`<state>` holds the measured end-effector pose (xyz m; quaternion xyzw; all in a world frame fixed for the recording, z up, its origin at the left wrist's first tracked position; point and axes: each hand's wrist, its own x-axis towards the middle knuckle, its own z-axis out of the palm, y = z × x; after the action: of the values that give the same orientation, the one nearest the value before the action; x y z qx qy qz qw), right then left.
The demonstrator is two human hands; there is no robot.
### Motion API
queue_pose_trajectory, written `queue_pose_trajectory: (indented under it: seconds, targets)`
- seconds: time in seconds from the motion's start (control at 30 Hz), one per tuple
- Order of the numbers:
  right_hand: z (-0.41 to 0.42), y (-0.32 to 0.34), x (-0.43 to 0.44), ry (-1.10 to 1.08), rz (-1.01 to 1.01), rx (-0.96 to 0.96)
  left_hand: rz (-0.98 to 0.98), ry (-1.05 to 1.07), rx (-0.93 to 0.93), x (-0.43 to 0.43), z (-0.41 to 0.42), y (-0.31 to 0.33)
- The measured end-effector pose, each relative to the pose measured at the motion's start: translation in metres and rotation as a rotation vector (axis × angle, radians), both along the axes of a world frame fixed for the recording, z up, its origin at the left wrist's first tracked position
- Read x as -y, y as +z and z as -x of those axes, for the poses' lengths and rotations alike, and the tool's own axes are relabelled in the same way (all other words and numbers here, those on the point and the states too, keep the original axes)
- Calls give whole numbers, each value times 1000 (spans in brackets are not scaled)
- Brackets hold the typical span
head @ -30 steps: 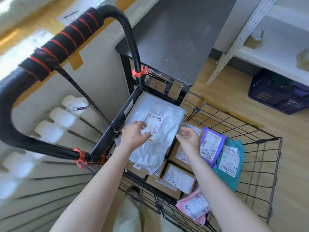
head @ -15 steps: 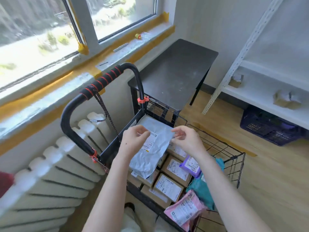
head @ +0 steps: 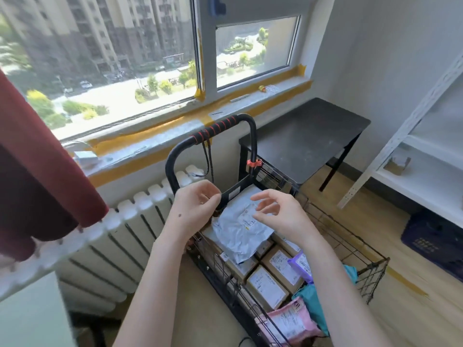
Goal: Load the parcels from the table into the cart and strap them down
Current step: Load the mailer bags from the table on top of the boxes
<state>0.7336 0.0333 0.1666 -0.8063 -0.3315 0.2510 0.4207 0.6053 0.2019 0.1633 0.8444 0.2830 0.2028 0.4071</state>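
Loading looks finished: no parcel shows on the dark bench, and the parcels, grey mailer uppermost, lie in the cart. Strapping is not yet done: the strap dangles from the cart handle. Left hand and right hand hover above the mailer, fingers loosely curled, gripping nothing. Label print is too blurred to read.

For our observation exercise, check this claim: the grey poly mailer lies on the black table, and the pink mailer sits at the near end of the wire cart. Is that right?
Not quite. The grey poly mailer lies in the wire cart, on top of the cardboard boxes, not on the black table; the head view shows it. The pink mailer does sit at the cart's near end.
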Motion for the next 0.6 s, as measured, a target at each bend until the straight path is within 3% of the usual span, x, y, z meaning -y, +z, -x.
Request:
queue_pose_trajectory:
  seconds: [0.37,0.6]
  targets:
    - [148,17,-11,115,-88,30,-37,103,37,24,174,20]
    - [252,16,-30,316,-127,51,-40,302,67,45,297,21]
